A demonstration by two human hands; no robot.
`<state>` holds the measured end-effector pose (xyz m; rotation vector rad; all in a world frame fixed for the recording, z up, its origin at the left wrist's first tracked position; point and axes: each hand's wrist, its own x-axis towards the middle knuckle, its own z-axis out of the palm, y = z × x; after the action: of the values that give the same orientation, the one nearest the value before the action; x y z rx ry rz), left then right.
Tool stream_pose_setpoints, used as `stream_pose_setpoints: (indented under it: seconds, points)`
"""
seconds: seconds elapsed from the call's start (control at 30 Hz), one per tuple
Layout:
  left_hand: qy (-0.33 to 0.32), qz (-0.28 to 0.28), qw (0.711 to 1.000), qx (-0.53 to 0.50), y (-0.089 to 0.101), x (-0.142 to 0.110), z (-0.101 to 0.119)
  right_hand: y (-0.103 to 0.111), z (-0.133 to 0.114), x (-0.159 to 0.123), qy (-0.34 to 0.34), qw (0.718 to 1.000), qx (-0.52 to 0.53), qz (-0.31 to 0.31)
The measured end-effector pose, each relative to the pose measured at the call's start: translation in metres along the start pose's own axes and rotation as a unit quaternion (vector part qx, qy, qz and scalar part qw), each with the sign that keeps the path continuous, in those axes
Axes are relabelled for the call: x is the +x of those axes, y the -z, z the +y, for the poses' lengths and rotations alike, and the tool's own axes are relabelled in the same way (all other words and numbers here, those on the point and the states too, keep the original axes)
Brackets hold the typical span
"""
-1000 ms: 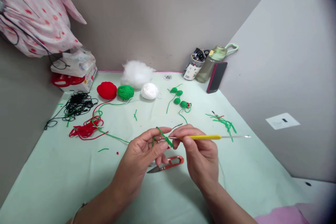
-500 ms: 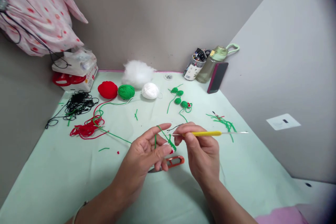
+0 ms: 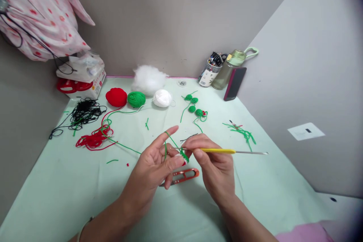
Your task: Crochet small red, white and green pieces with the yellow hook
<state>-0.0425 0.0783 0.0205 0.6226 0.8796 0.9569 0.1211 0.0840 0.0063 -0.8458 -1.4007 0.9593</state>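
Note:
Between thumb and fingers my left hand [image 3: 157, 164] pinches a small crochet piece [image 3: 185, 156] in green, white and red. Green yarn [image 3: 165, 149] loops over its raised index finger and trails left across the table. My right hand [image 3: 217, 164] grips a crochet hook [image 3: 218, 151] by its yellow handle, close against the piece. The hook's thin left end reaches the green stitches; whether it is inside a loop is too small to tell. Below the hands lie orange thread snips [image 3: 185, 175], their blades partly behind my left fingers.
Red [image 3: 116, 97], green [image 3: 136, 99] and white yarn balls [image 3: 162, 98] stand at the back before white stuffing [image 3: 149, 80]. Small green crocheted pieces [image 3: 194, 100] lie mid-table. Black yarn [image 3: 86, 112] and red yarn [image 3: 95, 138] tangle at left. A phone [image 3: 235, 84] leans by a bottle [image 3: 222, 78].
My right hand and the hook have shifted slightly left, nearer the crochet piece. My left index finger has lifted and moved left with the yarn, and more of the snips shows.

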Motion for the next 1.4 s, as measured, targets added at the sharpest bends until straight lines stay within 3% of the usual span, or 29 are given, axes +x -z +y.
stream_pose_setpoints:
  seconds: [0.17, 0.37, 0.83, 1.17, 1.27, 1.4]
  points:
    - [-0.019, 0.002, 0.999, 0.027, 0.001, 0.001, 0.002, 0.0, -0.002, 0.0, 0.009, 0.999, -0.022, -0.03]
    - [-0.059, 0.034, 0.997, 0.026, 0.002, 0.002, -0.001, -0.001, -0.001, 0.003, 0.015, 0.999, -0.036, 0.022]
    - [0.006, -0.002, 1.0, -0.02, -0.001, 0.001, 0.001, 0.002, 0.003, 0.002, -0.007, 0.999, -0.016, 0.029]
    - [-0.026, 0.046, 0.998, -0.028, -0.004, -0.001, 0.004, 0.002, 0.001, 0.005, -0.122, 0.977, 0.172, 0.023]
    - [-0.043, 0.046, 0.998, -0.002, -0.002, -0.002, 0.002, 0.003, -0.002, 0.004, -0.107, 0.982, 0.152, 0.011]
    - [-0.077, 0.061, 0.994, 0.044, 0.0, -0.003, -0.002, 0.006, -0.006, -0.001, -0.042, 0.998, 0.044, 0.002]
